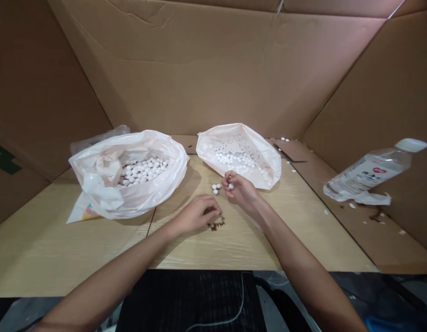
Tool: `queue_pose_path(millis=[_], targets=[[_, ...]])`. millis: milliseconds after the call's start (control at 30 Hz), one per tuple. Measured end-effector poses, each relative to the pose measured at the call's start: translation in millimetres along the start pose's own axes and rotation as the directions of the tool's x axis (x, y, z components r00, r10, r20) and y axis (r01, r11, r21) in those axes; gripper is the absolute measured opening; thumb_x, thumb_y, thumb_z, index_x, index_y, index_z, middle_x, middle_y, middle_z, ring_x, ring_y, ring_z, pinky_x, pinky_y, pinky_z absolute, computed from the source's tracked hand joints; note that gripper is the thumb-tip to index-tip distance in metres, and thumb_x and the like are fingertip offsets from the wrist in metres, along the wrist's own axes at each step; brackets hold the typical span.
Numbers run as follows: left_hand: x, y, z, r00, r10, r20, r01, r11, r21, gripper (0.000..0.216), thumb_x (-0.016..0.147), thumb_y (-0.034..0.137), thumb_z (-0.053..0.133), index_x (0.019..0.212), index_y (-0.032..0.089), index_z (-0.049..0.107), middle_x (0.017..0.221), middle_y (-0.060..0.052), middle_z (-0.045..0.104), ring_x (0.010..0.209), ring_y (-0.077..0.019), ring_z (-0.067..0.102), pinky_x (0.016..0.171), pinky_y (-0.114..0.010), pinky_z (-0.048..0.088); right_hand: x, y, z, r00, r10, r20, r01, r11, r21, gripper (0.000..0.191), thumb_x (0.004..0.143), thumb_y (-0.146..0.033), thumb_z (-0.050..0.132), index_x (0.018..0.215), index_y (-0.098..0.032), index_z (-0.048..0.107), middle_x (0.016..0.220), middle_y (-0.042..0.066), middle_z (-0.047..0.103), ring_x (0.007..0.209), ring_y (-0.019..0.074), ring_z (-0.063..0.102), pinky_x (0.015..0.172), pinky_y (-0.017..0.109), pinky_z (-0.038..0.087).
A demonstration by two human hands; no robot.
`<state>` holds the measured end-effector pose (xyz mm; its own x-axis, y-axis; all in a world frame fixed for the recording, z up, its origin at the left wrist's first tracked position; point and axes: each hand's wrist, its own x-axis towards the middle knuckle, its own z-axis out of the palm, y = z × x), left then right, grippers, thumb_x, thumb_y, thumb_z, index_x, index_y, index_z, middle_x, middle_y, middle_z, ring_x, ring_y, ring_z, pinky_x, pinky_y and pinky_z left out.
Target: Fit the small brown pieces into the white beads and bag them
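My right hand is closed, fingers curled around a small white ball, just in front of the right white bag. Close beside it, a few loose white balls lie together on the table. My left hand hovers low with its fingers bent together at a small pile of dark brown bits. Whether a bit sits between those fingertips is hidden. The left white plastic bag holds many white balls mixed with brown bits. More white balls and small dark specks lie inside the right white bag.
Cardboard walls enclose the table at the back and sides. A clear plastic bottle with a white cap leans at the right. A thin dark tool and scattered white pieces lie behind and right of the right bag.
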<state>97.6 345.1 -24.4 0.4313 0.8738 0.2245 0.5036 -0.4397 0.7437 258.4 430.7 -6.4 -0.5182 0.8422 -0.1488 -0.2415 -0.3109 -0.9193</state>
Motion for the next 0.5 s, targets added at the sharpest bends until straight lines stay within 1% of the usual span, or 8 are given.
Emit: queue_pose_path(millis=[100,167,233,300,367,433,500], targets=[[0.4,-1.1,-0.4,0.991,-0.064,-0.121,0.059,0.997,-0.044,0.016,0.09,0.023,0.051,0.082,0.016,0.063,0.08,-0.003,0.063,0.075,-0.0158,0.056,0.07,-0.027,0.041,-3.5,1.5,3.3,0.995,-0.012,0.101,0.002,0.996,0.093,0.021,0.055,-0.01,0.054,0.074,-0.019,0.054,0.068,-0.001,0.051,0.057,0.0102,0.042,0.048,0.021,0.033],[0.9,-2.2,-1.2,0.977,-0.109,-0.185,0.098,0.993,-0.067,0.016,0.09,0.024,0.051,0.082,0.016,0.062,0.078,-0.002,0.063,0.07,-0.0152,0.055,0.067,-0.027,0.04,-4.2,4.6,4.0,0.989,0.01,0.148,-0.023,0.996,0.09,0.031,0.058,-0.008,0.059,0.087,-0.018,0.061,0.076,0.001,0.058,0.06,0.0095,0.045,0.052,0.021,0.036],[1.5,-3.1,-2.0,0.966,-0.137,-0.217,0.119,0.988,-0.095,0.016,0.09,0.025,0.05,0.082,0.016,0.061,0.077,-0.002,0.063,0.068,-0.0149,0.054,0.066,-0.027,0.039,-4.2,8.1,4.1,0.987,0.024,0.158,-0.033,0.998,0.051,0.036,0.064,-0.011,0.064,0.099,-0.017,0.062,0.083,0.003,0.062,0.059,0.0084,0.046,0.051,0.021,0.036],[1.9,-3.5,-2.2,0.96,-0.149,-0.237,0.123,0.985,-0.123,0.016,0.09,0.026,0.05,0.082,0.016,0.061,0.077,-0.002,0.064,0.069,-0.015,0.054,0.067,-0.027,0.039,-3.9,11.2,4.0,0.989,0.02,0.143,-0.02,1.0,-0.002,0.033,0.072,-0.02,0.065,0.104,-0.017,0.06,0.08,0.003,0.062,0.052,0.007,0.041,0.045,0.02,0.031],[2.1,-3.0,-2.0,0.957,-0.153,-0.245,0.122,0.983,-0.137,0.016,0.09,0.026,0.051,0.082,0.016,0.061,0.077,-0.002,0.064,0.07,-0.0156,0.055,0.067,-0.027,0.04,-3.8,13.5,4.2,0.992,0.02,0.122,-0.01,0.997,-0.082,0.029,0.079,-0.033,0.063,0.103,-0.017,0.059,0.067,-0.001,0.058,0.043,0.0056,0.033,0.038,0.019,0.021],[2.0,-1.4,-1.6,0.957,-0.152,-0.247,0.121,0.983,-0.138,0.016,0.089,0.026,0.051,0.081,0.016,0.061,0.077,-0.002,0.064,0.072,-0.016,0.056,0.068,-0.027,0.041,-4.0,14.8,5.0,0.994,0.031,0.107,-0.013,0.986,-0.166,0.031,0.083,-0.046,0.059,0.095,-0.017,0.058,0.053,-0.006,0.046,0.037,0.0043,0.023,0.036,0.019,0.012],[1.8,1.0,-1.6,0.953,-0.154,-0.26,0.122,0.983,-0.135,0.016,0.089,0.025,0.051,0.081,0.016,0.06,0.077,-0.002,0.063,0.072,-0.0159,0.056,0.068,-0.026,0.041,-4.8,15.0,6.7,0.994,0.054,0.095,-0.033,0.978,-0.207,0.035,0.084,-0.052,0.056,0.083,-0.017,0.056,0.048,-0.01,0.033,0.035,0.0033,0.016,0.035,0.019,0.007]])
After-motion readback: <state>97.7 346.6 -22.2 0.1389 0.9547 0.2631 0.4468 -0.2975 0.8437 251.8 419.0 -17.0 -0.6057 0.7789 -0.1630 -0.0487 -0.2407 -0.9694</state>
